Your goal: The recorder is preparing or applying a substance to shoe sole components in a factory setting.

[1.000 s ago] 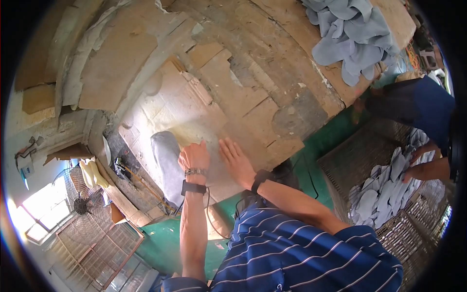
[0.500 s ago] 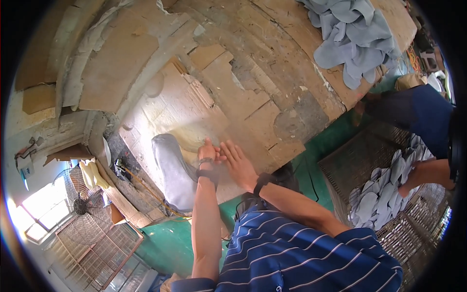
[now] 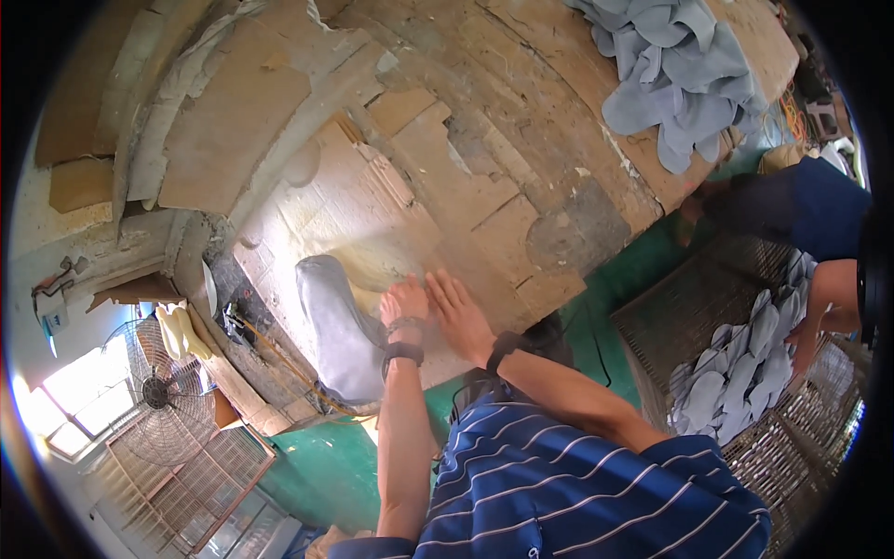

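Your right hand (image 3: 460, 315) appears flat on the table (image 3: 521, 84), fingers straight and close together, perhaps for steadiness. Your left hand (image 3: 404, 302) curls beside it; I cannot tell whether its fingers clamp anything. The grey pad (image 3: 335, 326) lies just left, probably for easy reach. Right, a basket (image 3: 678, 296) holds grey pieces (image 3: 740, 363), a co-worker's hand (image 3: 802, 343) by them.

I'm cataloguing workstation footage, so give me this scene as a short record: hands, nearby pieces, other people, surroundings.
Left hand: partly curled, grip unclear, beside the right hand
Right hand: fingers extended
Nearest piece: long bent grey piece, left of the left hand
Work surface: cardboard-covered table
Far-right pile: flat grey pieces on the table
Right side: second grey heap
Co-worker: hand at that heap
Lower left: wire-caged fan near a bright window
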Motion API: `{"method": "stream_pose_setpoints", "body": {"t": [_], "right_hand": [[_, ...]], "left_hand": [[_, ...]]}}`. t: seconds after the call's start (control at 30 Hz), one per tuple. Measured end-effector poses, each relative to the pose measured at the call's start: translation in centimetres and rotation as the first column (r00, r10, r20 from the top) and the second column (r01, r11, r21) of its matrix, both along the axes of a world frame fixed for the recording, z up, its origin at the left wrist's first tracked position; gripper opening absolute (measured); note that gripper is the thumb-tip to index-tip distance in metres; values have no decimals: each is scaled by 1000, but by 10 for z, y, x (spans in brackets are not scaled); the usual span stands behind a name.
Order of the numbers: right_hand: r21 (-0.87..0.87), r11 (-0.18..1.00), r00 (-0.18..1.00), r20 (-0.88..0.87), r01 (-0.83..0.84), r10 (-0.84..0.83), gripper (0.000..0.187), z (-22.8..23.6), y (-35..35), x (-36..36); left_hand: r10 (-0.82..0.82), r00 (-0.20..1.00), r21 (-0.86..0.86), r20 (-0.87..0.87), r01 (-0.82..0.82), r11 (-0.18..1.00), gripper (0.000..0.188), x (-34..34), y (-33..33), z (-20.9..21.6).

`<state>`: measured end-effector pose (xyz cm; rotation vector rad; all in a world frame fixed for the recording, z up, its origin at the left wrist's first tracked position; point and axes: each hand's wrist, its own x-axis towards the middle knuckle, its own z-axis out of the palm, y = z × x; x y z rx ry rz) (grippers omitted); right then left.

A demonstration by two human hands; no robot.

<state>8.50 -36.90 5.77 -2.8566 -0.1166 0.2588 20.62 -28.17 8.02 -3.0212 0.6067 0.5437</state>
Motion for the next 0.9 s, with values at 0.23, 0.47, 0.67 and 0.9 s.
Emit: {"method": "stream_pose_setpoints", "body": {"t": [0.23, 0.47, 0.67, 0.9], "right_hand": [[-15, 999, 999, 20, -35, 35, 64, 20, 8, 5], [4, 1000, 1000, -2, 30, -30, 62, -7, -5, -3], [137, 990, 999, 18, 29, -32, 61, 9, 3, 5], [-34, 999, 1000, 27, -15, 15, 58, 5, 2, 6]], "left_hand": [[163, 986, 364, -39, -138, 921, 27, 38, -14, -3], [85, 992, 238, -89, -62, 969, 47, 16, -25, 26], [215, 949, -138, -232, -251, 958, 66, 0, 22, -18], [681, 177, 145, -711, -910, 387, 55, 34, -2, -23]]}}
